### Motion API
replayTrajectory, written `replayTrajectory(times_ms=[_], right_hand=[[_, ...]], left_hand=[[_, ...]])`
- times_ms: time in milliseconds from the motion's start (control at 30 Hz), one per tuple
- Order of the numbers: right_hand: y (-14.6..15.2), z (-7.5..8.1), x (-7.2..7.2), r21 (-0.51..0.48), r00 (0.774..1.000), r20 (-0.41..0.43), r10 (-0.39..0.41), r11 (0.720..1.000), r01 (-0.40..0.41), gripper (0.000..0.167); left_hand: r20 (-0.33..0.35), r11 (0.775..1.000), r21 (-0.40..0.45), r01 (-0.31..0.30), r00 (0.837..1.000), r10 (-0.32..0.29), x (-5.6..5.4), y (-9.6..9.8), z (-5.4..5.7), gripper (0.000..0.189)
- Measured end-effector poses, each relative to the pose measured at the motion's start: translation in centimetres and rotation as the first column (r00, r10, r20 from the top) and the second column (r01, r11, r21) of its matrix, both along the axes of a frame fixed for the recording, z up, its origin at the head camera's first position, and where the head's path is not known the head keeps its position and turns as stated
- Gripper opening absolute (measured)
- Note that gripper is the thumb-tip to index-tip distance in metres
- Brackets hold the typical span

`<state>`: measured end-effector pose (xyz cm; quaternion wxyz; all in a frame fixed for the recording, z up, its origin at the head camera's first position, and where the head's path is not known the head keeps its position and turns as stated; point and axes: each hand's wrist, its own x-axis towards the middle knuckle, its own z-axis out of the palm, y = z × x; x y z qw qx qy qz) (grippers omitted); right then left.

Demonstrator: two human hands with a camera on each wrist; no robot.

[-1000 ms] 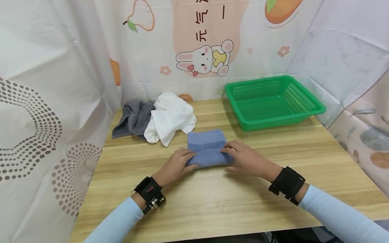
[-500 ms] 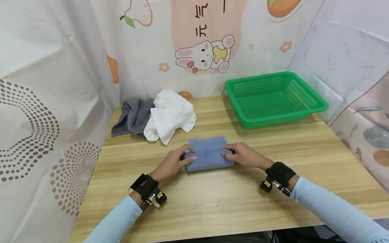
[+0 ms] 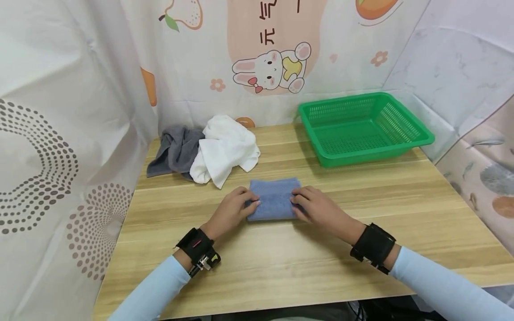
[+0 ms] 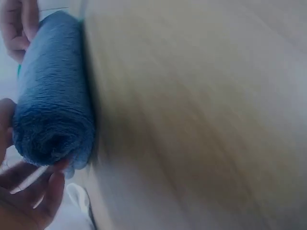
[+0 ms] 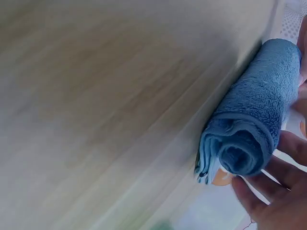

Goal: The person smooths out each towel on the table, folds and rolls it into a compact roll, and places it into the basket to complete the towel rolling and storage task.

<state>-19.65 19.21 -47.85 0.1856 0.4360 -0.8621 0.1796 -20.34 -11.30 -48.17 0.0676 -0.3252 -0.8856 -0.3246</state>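
Head view looks forward, down — close wrist views share the towel (image 4: 55, 81).

Both hands (image 4: 24, 208) (image 5: 283, 201) are cut off by the wrist views' edges.

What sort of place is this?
Probably a makeshift booth for tabletop work: printed sheets hang behind and beside a wood-grain table, which holds a partly rolled blue towel and a green basket.
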Motion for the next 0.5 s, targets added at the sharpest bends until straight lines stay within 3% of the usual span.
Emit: replayTrajectory(times_ms=[133, 233, 367, 500], right_hand=[[0.4, 0.2, 0.7, 0.096, 0.999, 0.043, -0.013, 0.995, 0.008, 0.060], [0.6, 0.1, 0.6, 0.127, 0.997, 0.077, -0.024, 0.992, 0.014, 0.060], [1.0, -0.3, 0.0, 0.112, 0.993, 0.113, -0.041, 0.993, 0.028, 0.057], [1.3, -0.3, -0.5, 0.079, 0.969, 0.239, -0.062, 0.996, 0.045, 0.054]], left_hand=[[-0.135, 0.990, -0.142, 0.014, 0.990, -0.033, 0.1, -0.1, 0.0, 0.049], [-0.174, 0.976, -0.217, 0.028, 0.982, -0.067, 0.1, -0.2, -0.1, 0.068], [-0.148, 0.974, -0.216, 0.065, 0.984, -0.099, 0.0, -0.3, -0.4, 0.068], [-0.037, 0.986, -0.146, 0.077, 0.996, -0.084, -0.2, -0.6, -0.6, 0.063]])
